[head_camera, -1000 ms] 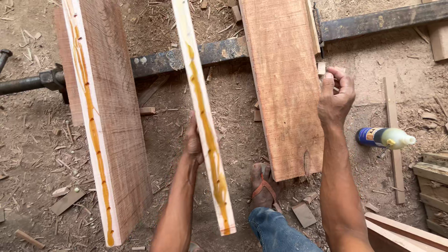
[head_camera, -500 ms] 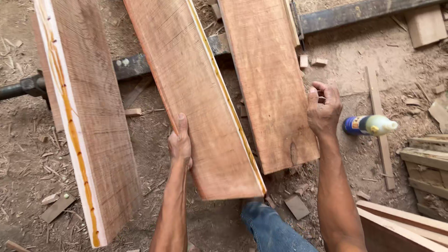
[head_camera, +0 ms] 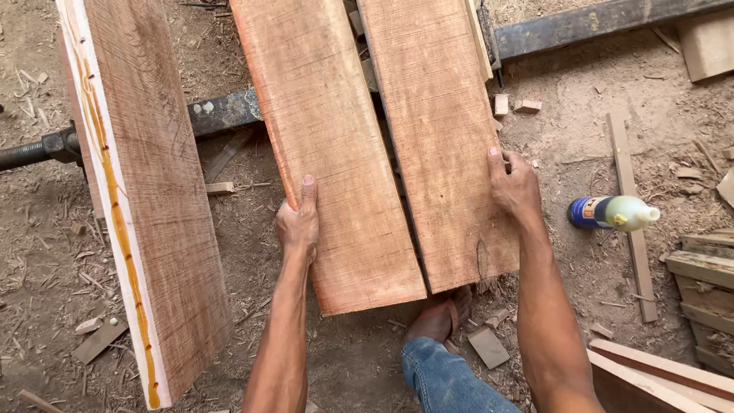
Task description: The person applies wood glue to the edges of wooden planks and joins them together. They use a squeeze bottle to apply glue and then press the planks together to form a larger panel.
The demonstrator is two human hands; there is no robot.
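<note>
Your left hand (head_camera: 298, 226) grips the left edge of the middle board (head_camera: 325, 145), thumb up along the face and fingers curled under the side. Your right hand (head_camera: 514, 183) is wrapped around the right edge of the right board (head_camera: 440, 130), thumb on top, fingers out of sight below. Between the two hands, the boards lie flat and side by side across the dark metal bar (head_camera: 596, 19), long edges nearly touching, with only a thin dark seam showing toward the near end.

From this, the pairing of these two looks almost done: they seem laid down and lined up, but the seam reads as not quite pressed shut, and nothing visibly squeezes them tight yet.

Out to the left, a third board (head_camera: 153, 199) stands apart on the same bar, tilted on its side, with a yellow line of glue (head_camera: 115, 206) running down its pale upturned edge. It has not been brought against the others, so that joint appears left to make.

The glue bottle (head_camera: 612, 213) lies on the dirt floor (head_camera: 46, 252) just past your right wrist, among wood scraps.
</note>
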